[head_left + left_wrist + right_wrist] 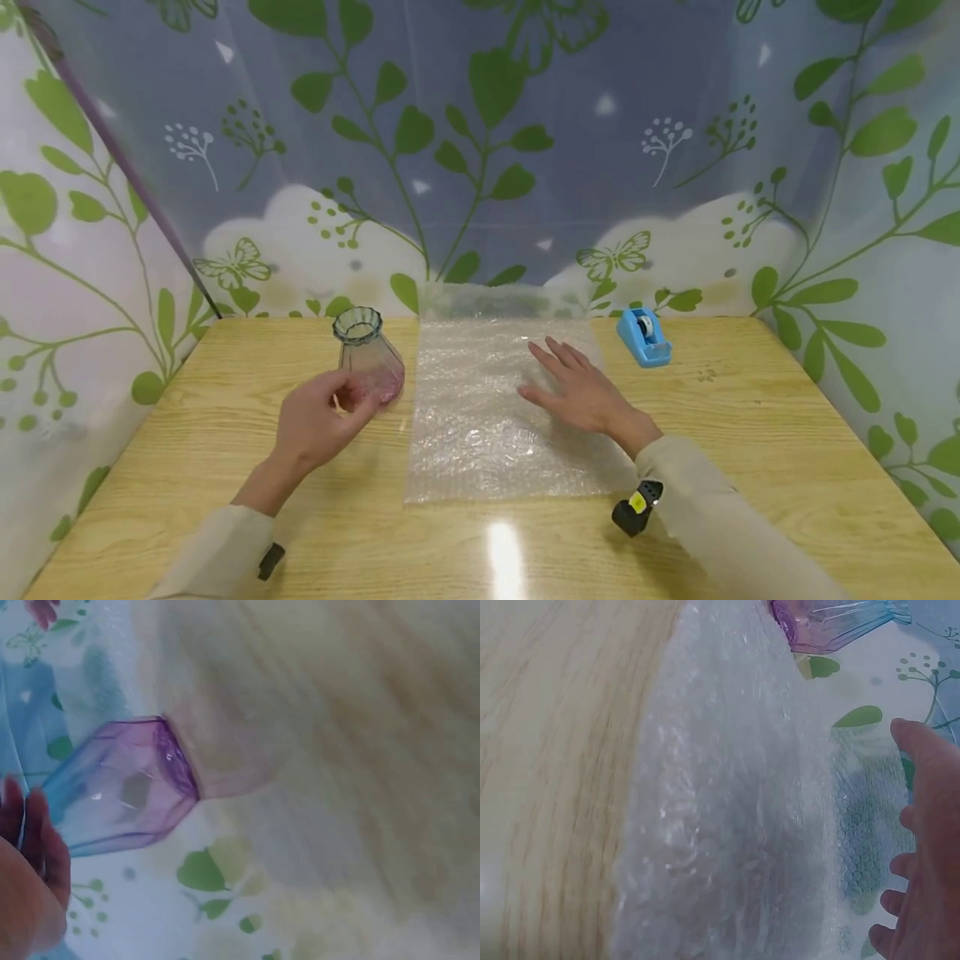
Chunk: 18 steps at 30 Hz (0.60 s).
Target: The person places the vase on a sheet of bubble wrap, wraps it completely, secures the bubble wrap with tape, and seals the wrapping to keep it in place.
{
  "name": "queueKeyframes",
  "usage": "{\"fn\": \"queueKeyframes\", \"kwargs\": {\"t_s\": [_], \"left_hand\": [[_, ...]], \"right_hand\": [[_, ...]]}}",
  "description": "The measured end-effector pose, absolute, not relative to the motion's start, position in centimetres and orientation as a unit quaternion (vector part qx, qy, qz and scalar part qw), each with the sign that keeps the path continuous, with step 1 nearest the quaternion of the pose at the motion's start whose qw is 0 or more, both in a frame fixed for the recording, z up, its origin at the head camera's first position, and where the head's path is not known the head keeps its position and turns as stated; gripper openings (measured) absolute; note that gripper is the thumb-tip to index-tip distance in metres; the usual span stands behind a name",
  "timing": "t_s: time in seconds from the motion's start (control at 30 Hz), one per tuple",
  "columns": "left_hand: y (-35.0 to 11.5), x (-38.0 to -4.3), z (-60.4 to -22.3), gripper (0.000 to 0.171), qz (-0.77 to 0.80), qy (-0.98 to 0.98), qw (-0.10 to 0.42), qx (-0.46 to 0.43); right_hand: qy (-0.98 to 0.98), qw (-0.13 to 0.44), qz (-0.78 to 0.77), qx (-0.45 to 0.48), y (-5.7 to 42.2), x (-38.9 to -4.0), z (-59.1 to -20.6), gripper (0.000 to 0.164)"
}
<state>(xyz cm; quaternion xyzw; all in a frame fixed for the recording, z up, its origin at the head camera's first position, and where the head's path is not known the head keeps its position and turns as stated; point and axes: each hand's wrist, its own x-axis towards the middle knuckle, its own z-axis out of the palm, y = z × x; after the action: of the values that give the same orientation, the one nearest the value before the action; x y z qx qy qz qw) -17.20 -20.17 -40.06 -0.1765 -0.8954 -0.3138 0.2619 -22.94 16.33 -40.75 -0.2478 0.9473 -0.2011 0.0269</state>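
Observation:
A faceted glass vase [386, 367], bluish at its scalloped rim and pink-purple at its base, stands upright on the table's left half. My left hand [318, 417] is just in front of it, fingers loosely bent. In the left wrist view its fingers [52, 851] overlap the vase's upper part, while the purple base [176, 761] shows free; contact is unclear. A clear bubble wrap sheet [472, 400] lies flat to the right of the vase. Over its right side my right hand [581, 396] is held with fingers spread, holding nothing; whether it touches the sheet is unclear.
A blue tape dispenser [645, 337] sits at the back right, beyond the wrap. The wooden table [750, 467] meets a leaf-patterned curtain [465, 150] along its back edge, and similar fabric hangs at both sides.

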Motion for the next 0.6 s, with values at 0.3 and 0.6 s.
{"fn": "queueKeyframes", "kwargs": {"t_s": [0.3, 0.6], "left_hand": [[-21.4, -17.1, -40.3, 0.056, -0.354, -0.924, 0.147, 0.000], [-22.0, -18.3, -41.0, 0.105, -0.466, -0.884, 0.029, 0.028]], "right_hand": [[0.939, 0.052, -0.237, -0.244, 15.2, -23.0, -40.5, 0.079], [0.939, 0.057, -0.230, -0.249, 13.9, -23.1, -40.6, 0.081]]}}
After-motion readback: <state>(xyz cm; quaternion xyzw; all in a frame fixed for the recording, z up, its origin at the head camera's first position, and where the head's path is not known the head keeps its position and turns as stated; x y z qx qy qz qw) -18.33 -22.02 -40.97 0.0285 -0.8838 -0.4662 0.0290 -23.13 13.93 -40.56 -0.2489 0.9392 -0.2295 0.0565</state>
